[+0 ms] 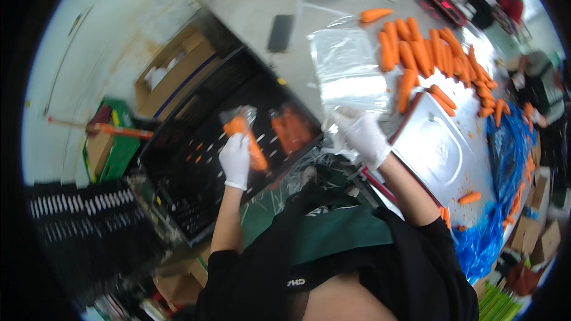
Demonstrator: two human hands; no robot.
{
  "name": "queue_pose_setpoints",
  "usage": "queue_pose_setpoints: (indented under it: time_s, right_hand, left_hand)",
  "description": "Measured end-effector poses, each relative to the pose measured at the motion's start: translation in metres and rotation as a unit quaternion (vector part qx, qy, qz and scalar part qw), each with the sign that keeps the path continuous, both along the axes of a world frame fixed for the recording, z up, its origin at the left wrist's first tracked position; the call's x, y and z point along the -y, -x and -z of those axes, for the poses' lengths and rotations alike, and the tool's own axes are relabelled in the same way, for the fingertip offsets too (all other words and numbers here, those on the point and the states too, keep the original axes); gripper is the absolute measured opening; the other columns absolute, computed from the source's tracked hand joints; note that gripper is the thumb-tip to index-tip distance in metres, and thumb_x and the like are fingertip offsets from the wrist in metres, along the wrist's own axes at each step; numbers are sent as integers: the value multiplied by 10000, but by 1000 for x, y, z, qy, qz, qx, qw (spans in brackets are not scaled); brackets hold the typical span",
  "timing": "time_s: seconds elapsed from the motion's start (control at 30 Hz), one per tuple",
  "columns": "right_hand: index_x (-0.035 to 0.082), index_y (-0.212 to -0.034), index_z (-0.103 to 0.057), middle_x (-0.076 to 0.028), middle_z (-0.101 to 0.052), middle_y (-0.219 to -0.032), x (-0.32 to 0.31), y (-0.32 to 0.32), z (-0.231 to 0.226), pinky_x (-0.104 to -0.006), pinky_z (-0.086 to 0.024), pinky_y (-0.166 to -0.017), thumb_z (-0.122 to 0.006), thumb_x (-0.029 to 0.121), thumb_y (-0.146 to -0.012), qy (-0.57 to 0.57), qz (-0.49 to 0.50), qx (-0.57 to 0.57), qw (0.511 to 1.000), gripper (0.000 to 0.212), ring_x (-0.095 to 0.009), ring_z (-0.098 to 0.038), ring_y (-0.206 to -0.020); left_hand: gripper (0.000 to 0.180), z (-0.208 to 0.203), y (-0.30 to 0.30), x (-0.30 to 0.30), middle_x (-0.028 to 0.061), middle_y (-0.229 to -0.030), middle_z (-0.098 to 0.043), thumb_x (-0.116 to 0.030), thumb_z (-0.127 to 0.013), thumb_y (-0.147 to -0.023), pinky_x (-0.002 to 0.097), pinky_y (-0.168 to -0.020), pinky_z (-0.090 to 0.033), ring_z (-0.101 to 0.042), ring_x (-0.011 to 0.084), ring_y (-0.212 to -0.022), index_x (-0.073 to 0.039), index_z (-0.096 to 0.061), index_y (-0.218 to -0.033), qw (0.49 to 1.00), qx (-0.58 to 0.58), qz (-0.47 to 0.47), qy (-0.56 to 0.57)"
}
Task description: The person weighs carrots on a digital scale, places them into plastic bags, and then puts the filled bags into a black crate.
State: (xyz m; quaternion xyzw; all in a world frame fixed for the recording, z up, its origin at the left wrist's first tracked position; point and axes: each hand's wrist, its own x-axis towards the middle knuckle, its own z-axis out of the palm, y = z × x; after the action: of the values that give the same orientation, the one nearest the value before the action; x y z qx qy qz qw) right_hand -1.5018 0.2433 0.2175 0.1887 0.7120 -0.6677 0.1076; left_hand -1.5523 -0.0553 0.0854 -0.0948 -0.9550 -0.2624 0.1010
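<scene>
My left hand (235,161), in a white glove, grips a clear bag of carrots (254,151) over a black plastic crate (178,187). Another bagged bunch of carrots (290,131) lies in that crate, right of my hand. On the steel table, my gloved right hand (364,137) has its fingers closed on thin clear plastic, a plastic bag (338,141), at the near end of a flat stack of clear bags (348,65). Its fingertips are partly lost in the shiny film. Just right of this hand sits a steel weighing platform (437,148).
Loose carrots (422,50) are heaped beyond the platform, near a red-lit display (443,3). Blue plastic sheeting (505,160) hangs along the table's right side. A dark flat slab (279,32) lies by the crate. Cardboard box (175,71) stands left; other people (538,83) work far right.
</scene>
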Motion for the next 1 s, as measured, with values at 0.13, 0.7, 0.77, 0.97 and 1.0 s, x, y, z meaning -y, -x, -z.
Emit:
queue_pose_setpoints:
  time_s: [0.13, 0.7, 0.77, 0.97, 1.0]
  right_hand:
    - [4, -789, -618, -53, -610, -661, -13, -18, 4, -277, -440, -485, -517, 183, -934, -48, -35, 52, 997, 252, -121, -564, -463]
    - [-41, -870, -594, -248, -648, -816, -295, -34, 67, -450, -500, -702, -576, 219, -850, -466, 176, -52, 866, 261, -391, -644, -769]
    - [-59, -895, -592, -283, -645, -855, -343, -2, 94, -455, -512, -728, -615, 250, -817, -493, 157, -31, 855, 320, -422, -640, -817]
    - [-99, -1029, -621, -227, -684, -945, -402, 107, 140, -385, -534, -790, -800, 448, -622, -458, 81, 151, 872, 704, -328, -675, -912]
    - [-82, -1029, -639, -218, -685, -970, -414, 116, 146, -372, -534, -807, -816, 535, -536, -467, 44, 162, 868, 810, -323, -674, -922]
  left_hand:
    - [141, 119, 31, 14, 160, -706, -638, -146, -615, -854, 389, -556, -489, -642, 292, -614, -21, -608, -791, 986, 160, 1, -46]
    - [198, 49, 60, -74, 74, -828, -658, -31, -558, -891, 260, -676, -485, -610, 151, -728, 38, -651, -1052, 980, 112, 98, -131]
    - [183, -18, 38, -136, 112, -911, -672, -37, -560, -888, 303, -760, -491, -634, 216, -827, 31, -658, -1027, 978, 72, 138, -137]
    - [216, -48, -11, -213, 115, -941, -659, -81, -572, -850, 394, -769, -487, -625, 290, -866, -36, -655, -1043, 933, 37, 359, -13]
    - [215, -48, -16, -221, 112, -940, -659, -84, -580, -848, 388, -776, -487, -624, 285, -874, -36, -653, -1045, 926, 45, 376, -7]
